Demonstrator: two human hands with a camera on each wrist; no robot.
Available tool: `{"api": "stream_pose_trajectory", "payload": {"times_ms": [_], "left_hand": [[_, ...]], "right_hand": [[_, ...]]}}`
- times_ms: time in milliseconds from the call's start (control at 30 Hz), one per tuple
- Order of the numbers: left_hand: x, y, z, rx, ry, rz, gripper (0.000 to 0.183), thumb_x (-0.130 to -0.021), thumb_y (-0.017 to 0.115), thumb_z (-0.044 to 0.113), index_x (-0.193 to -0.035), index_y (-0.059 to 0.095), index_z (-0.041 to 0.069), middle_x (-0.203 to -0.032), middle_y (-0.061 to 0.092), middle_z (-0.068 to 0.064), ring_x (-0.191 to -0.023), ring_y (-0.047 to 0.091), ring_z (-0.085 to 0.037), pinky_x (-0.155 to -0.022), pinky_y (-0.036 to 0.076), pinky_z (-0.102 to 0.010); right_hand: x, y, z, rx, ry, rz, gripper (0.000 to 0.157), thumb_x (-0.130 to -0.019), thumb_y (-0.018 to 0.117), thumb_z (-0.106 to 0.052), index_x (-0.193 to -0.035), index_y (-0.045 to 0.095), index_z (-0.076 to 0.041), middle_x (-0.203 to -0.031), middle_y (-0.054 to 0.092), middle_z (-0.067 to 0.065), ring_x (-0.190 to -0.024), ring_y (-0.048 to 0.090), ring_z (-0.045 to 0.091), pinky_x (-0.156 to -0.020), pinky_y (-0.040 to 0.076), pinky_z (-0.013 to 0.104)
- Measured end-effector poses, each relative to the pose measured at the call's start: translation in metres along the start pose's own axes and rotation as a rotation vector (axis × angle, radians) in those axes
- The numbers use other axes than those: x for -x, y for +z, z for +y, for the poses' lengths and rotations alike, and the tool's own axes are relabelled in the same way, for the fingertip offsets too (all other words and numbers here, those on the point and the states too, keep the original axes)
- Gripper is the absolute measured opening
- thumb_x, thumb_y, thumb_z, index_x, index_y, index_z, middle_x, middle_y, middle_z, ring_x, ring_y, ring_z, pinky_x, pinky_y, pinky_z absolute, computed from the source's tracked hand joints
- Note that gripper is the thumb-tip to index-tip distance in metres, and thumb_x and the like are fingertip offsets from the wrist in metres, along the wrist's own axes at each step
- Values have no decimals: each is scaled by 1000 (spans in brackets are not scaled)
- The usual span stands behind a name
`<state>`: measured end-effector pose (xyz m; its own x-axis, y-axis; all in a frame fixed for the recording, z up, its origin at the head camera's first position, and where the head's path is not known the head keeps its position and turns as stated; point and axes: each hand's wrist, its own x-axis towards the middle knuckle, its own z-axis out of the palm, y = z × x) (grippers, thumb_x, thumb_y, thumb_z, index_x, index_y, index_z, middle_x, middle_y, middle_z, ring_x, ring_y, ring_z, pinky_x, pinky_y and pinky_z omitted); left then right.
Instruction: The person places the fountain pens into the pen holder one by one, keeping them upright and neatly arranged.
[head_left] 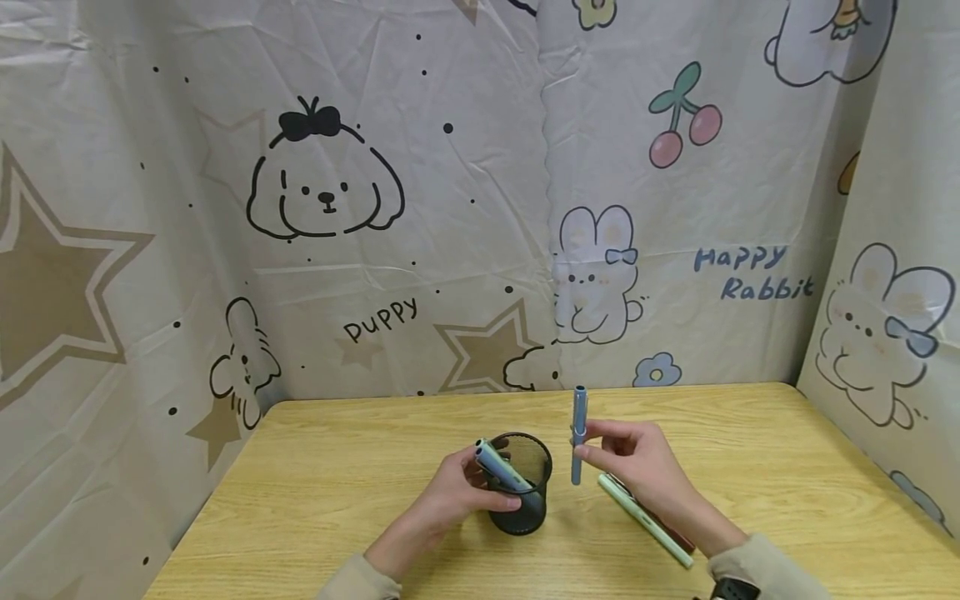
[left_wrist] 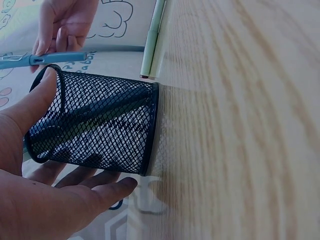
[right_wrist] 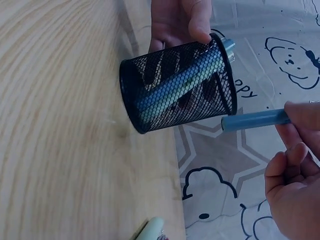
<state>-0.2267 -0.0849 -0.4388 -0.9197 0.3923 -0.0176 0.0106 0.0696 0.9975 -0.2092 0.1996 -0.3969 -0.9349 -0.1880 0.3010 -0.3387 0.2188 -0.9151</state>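
Note:
A black mesh pen holder (head_left: 520,512) stands on the table, and my left hand (head_left: 459,492) grips it, with the thumb at the rim and the fingers round the far side. Inside lean a blue pen (head_left: 501,467) and a light green pen (head_left: 517,477), seen through the mesh in the right wrist view. My right hand (head_left: 637,460) pinches another blue pen (head_left: 578,433) upright between thumb and fingers, to the right of the holder. In the right wrist view the end of this blue pen (right_wrist: 255,120) is close beside the holder's rim.
A light green pen (head_left: 648,523) and a dark red pen (head_left: 678,533) lie side by side on the wooden table (head_left: 360,467), under the right forearm. Behind the table hangs a printed cloth (head_left: 465,208) with cartoon animals and stars.

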Motion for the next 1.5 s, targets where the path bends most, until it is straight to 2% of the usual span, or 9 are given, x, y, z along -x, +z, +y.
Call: {"api": "stream_pose_trajectory", "payload": {"times_ms": [200,500,900,1033,1133,1267,1500], "left_hand": [[0,0,0,-8,-11,3,80,-79,93,5,-150,56,4,-134,65,-14,-126,61,-33,-106,50,-49],[-2,0,1,-20,-9,10,77,-79,94,7,-148,60,8,-133,66,-13,-126,61,-33,-108,49,-50],[-1,-1,1,-16,19,-9,78,-80,93,6,-150,58,5,-137,64,-16,-129,60,-34,-111,46,-51],[-1,-1,1,-15,9,-15,79,-80,93,7,-151,57,5,-139,63,-17,-130,59,-34,-112,45,-52],[-1,-1,1,-13,12,-15,78,-80,93,6,-150,58,5,-138,63,-18,-129,60,-34,-111,46,-51],[-1,-1,2,-11,9,-13,77,-80,93,6,-149,58,6,-138,63,-18,-128,60,-34,-110,47,-51],[0,-1,2,-22,0,-4,76,-80,93,7,-148,59,7,-142,62,-17,-131,58,-37,-111,46,-53]], "right_hand": [[-7,3,-6,16,-94,-8,20,-94,79,-4,-113,79,1,-74,60,6,-57,41,12,-48,34,27],[-13,10,-14,5,-56,25,26,-94,78,-3,-120,78,2,-77,57,6,-60,42,12,-50,34,25],[-24,19,-19,-5,-57,-3,15,-93,81,-10,-106,81,-2,-74,63,5,-59,41,12,-56,34,26],[-28,23,-21,7,-52,-13,15,-93,82,-11,-106,82,-3,-66,55,4,-56,36,12,-54,30,26],[-30,26,-21,31,-42,-12,16,-92,83,-12,-107,83,-4,-71,63,4,-56,33,12,-54,28,26],[-34,29,-20,61,-28,-9,17,-90,84,-11,-105,83,-3,-86,74,5,-57,34,12,-55,28,26],[-40,34,-13,74,-7,-20,13,-87,87,-10,-99,84,-5,-94,77,5,-59,38,11,-56,30,24]]}}
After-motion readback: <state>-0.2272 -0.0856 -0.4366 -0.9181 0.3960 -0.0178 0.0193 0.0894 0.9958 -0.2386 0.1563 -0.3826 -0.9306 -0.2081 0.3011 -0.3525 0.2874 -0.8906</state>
